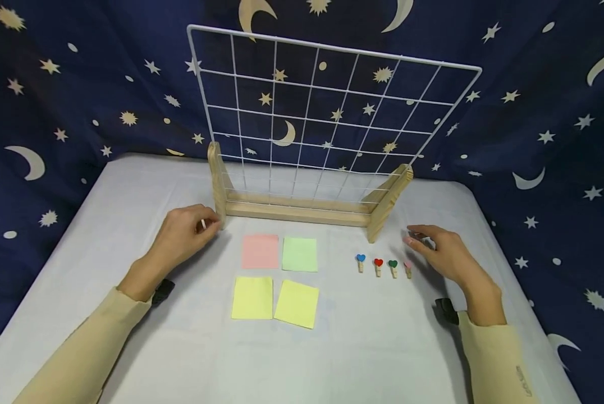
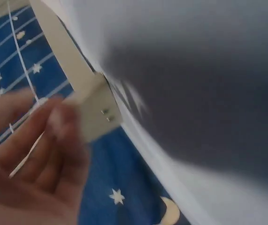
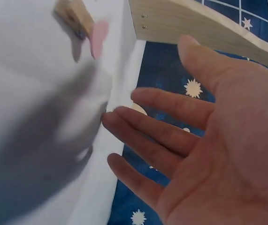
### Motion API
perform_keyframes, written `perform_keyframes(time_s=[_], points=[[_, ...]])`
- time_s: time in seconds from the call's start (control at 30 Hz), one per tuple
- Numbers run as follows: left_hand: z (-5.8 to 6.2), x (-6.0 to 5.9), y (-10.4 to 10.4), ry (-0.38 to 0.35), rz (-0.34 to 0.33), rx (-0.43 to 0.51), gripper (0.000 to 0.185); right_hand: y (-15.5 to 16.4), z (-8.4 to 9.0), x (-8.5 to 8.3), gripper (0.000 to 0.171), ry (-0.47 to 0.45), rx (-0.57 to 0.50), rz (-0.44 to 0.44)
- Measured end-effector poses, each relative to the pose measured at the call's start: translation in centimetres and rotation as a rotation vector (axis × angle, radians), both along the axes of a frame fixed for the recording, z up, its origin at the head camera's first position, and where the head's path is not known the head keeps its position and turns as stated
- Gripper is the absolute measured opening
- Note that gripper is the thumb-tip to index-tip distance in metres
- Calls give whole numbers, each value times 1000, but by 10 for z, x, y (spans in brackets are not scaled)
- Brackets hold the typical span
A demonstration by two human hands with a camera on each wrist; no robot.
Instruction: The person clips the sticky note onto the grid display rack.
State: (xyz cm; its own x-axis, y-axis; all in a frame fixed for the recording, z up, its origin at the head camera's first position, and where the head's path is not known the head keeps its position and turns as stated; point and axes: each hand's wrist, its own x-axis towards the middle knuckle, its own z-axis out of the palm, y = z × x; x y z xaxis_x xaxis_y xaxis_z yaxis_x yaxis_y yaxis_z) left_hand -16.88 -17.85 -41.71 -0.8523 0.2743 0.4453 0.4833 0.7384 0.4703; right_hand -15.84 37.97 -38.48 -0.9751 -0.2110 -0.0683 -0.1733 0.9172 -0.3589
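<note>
Left hand (image 1: 183,234) fingers loosely curled against wooden stand foot (image 1: 217,182), steadying grid. Right hand (image 1: 440,255) fingers spread, empty, beside pink heart clip (image 1: 408,268).

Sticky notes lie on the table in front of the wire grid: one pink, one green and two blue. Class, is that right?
Not quite. The head view shows the pink note and green note at the back, but the two front notes are yellow, not blue. They do lie on the table before the wire grid.

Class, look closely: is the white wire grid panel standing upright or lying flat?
Upright. The white wire grid panel stands in its wooden base on the white table.
</note>
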Motion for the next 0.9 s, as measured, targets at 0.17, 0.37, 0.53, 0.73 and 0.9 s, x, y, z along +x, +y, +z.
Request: perform_keyframes(time_s=[0.17,0.37,0.53,0.73,0.9], points=[[-10,6,23,-224,-87,-47,19,4,-8,16,54,-18,-40,2],[-9,12,37,-246,-58,-100,36,3,-18,28,43,21,-117,20],[-10,16,44,-271,-46,-114,41,-5,-22,28,41,16,-151,24],[-9,18,50,-278,-39,-89,38,-5,-23,33,41,15,-153,24],[-11,15,53,-273,-44,-58,31,-1,-26,36,30,93,-116,31]])
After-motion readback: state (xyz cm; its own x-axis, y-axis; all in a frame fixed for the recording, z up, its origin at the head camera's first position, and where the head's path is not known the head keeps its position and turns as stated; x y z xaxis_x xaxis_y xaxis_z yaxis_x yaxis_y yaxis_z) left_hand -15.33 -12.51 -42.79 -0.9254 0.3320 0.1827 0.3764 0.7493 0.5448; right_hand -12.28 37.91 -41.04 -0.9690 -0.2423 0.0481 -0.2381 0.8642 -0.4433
